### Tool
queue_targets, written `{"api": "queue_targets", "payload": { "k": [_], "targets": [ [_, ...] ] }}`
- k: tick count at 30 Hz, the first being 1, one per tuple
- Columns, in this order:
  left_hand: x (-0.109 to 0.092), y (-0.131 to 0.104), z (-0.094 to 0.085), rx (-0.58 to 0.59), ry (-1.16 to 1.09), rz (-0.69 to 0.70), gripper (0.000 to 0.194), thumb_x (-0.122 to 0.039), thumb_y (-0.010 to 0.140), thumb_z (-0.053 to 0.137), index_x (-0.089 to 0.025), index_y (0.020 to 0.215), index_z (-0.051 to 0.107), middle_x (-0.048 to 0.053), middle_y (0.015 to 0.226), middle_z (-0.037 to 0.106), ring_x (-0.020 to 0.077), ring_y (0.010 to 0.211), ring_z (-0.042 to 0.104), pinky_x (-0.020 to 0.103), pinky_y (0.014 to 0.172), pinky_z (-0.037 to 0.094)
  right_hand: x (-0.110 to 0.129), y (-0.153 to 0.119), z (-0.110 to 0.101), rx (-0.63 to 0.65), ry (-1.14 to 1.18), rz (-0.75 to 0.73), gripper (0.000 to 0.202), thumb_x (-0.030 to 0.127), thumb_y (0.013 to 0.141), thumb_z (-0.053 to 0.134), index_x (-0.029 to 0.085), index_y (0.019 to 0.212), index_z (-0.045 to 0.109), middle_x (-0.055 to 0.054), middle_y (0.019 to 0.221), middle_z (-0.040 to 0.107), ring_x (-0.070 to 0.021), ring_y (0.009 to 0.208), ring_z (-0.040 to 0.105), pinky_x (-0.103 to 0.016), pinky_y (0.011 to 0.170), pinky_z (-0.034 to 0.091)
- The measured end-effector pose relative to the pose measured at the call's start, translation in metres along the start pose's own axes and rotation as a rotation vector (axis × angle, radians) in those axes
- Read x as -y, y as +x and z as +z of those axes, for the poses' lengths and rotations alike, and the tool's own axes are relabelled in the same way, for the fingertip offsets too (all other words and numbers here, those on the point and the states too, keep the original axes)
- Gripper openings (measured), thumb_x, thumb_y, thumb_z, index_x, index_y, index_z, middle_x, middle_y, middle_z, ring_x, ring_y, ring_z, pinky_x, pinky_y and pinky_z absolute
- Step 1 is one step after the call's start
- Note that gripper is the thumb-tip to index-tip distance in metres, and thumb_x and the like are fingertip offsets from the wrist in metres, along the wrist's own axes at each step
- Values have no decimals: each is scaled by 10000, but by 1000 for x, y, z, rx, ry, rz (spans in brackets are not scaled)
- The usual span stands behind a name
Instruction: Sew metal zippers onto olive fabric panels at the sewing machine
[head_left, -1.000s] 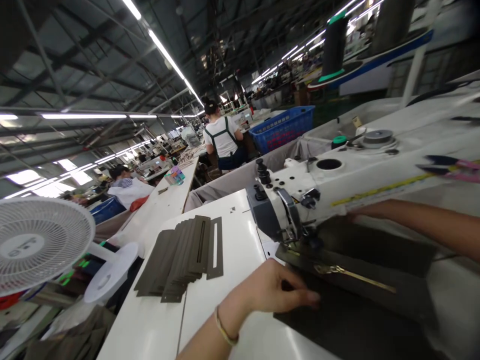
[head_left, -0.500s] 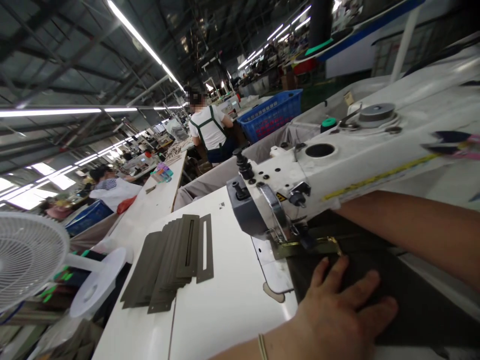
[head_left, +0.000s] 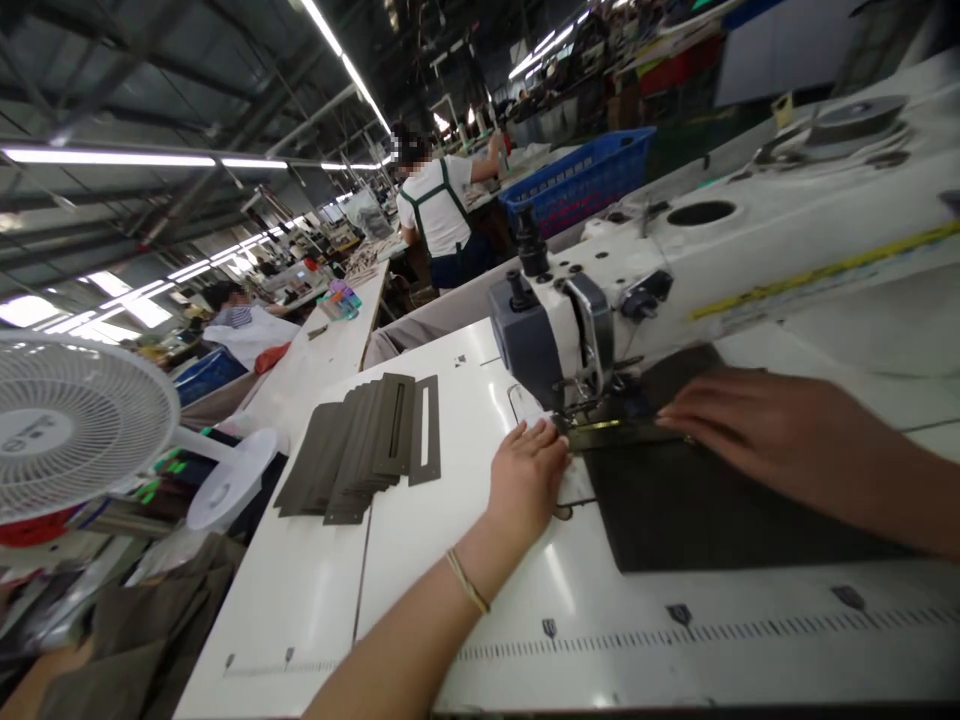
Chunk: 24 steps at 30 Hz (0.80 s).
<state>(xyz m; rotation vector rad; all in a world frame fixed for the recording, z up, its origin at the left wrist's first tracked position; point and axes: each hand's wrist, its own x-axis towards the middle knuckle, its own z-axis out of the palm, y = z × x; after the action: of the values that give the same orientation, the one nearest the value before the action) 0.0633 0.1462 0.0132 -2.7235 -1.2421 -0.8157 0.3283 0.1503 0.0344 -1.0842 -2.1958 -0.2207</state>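
Note:
A dark olive fabric panel [head_left: 720, 510] lies under the head of a white sewing machine [head_left: 551, 330]. Along its upper edge runs a narrow strip with a gold zipper [head_left: 600, 425], close by the presser foot. My left hand [head_left: 529, 475] rests at the strip's left end, left of the needle area, fingers stretched out and lying down; its thumb is hidden. Right of the needle, my right hand [head_left: 780, 420] is closed in a pinch on the fabric at the zipper's right end.
Slotted olive pieces [head_left: 360, 445] lie in an overlapping stack on the white table [head_left: 420, 620], left of the machine. A white fan [head_left: 75, 430] stands at the left. Behind are a blue basket [head_left: 577, 180] and a person [head_left: 442, 205] in a white shirt.
My left hand has moved from the panel to the strip's left end. My right hand has come from behind the machine arm to pinch the right end. The view has shifted.

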Motion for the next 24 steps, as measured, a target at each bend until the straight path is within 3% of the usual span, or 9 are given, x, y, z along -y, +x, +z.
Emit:
{"api": "queue_targets", "payload": {
  "k": [2,8,17,24],
  "targets": [
    [0,1,10,-11,28,7,114,-140,895,614,-142,981,690,124,1105,718,232,1078,666,431,1001,513,17,-1,14,68,12,-118,263,172,953,433,196,907,691,-87,897,694,-197,828,644,-342,737,537],
    [-12,1,16,-31,90,17,153,-141,936,537,-132,982,682,143,1100,714,223,1053,675,414,992,525,31,7,56,93,-30,-151,250,94,879,488,121,1048,670,-134,1056,699,-236,931,660,-362,781,555],
    [-10,6,14,-35,136,138,196,-111,947,468,-86,950,663,180,1051,714,257,1031,683,416,961,547,30,17,50,170,-34,-181,272,69,853,452,157,971,681,-109,1016,709,-206,887,668,-345,808,557],
    [-11,9,13,-10,157,140,172,-110,945,476,-102,937,648,165,1035,712,256,1033,680,419,964,547,29,15,53,164,-14,-173,277,68,850,462,159,995,679,-115,1032,706,-213,887,670,-343,799,558]
  ]
}}
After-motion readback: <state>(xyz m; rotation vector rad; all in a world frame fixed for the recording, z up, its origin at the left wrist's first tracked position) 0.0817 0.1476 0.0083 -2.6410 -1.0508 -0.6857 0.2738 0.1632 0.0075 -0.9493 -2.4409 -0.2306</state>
